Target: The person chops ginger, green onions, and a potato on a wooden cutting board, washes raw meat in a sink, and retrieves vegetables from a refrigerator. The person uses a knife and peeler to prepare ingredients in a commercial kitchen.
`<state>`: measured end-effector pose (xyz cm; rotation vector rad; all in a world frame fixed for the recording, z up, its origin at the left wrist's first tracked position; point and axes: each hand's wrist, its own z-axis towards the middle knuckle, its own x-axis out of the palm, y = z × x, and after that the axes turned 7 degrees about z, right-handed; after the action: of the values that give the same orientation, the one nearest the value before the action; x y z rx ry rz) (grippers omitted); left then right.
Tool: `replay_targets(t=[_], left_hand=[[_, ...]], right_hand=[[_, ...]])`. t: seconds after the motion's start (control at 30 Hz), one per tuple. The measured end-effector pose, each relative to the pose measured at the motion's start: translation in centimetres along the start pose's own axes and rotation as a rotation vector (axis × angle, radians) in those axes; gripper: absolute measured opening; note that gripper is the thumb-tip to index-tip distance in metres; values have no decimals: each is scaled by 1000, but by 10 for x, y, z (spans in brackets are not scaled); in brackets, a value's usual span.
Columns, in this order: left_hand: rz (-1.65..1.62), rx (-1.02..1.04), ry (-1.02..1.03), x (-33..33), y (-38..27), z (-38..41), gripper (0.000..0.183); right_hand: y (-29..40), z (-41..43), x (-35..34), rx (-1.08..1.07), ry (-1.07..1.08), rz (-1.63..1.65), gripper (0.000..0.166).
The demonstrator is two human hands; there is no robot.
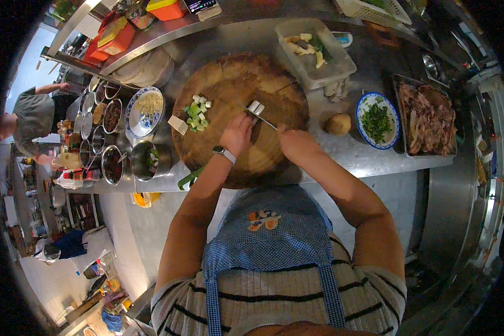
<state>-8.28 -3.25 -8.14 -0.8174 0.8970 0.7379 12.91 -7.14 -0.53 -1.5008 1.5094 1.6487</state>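
On a round wooden chopping block (277, 88), my right hand (298, 145) grips a knife (262, 118), its blade seen nearly edge-on and slanting up to the left. The blade lies against white stalk pieces, probably scallion or leek (255, 107). My left hand (238, 134) rests on the block just left of the blade, fingertips by the white pieces; whether it holds something is hidden. Cut green-and-white pieces (198, 113) lie in a pile on the block's left part, beside a pale flat-sided block (178, 125).
Left stand a blue-and-white bowl (161, 113), a metal pot (161, 155) and several sauce containers (112, 164). Right are a plastic tub (342, 69), a potato-like item (338, 124), a bowl of chopped greens (377, 122) and a meat tray (430, 119). Another person (38, 113) stands far left.
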Motion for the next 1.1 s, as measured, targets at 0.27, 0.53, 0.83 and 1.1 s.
replay_targets(t=[0.27,0.53,0.83,1.1], left_hand=[[-27,54,-41,-14,1,4,27],[3,87,23,-24,2,-20,21],[-32,59,-42,-24,1,-20,23],[0,52,-54,-13,9,-27,26]], right_hand=[[-3,-8,0,83,-45,3,25],[20,-56,-11,42,2,-55,22],[26,-50,-14,50,67,-20,22],[32,-20,3,64,66,72,20]])
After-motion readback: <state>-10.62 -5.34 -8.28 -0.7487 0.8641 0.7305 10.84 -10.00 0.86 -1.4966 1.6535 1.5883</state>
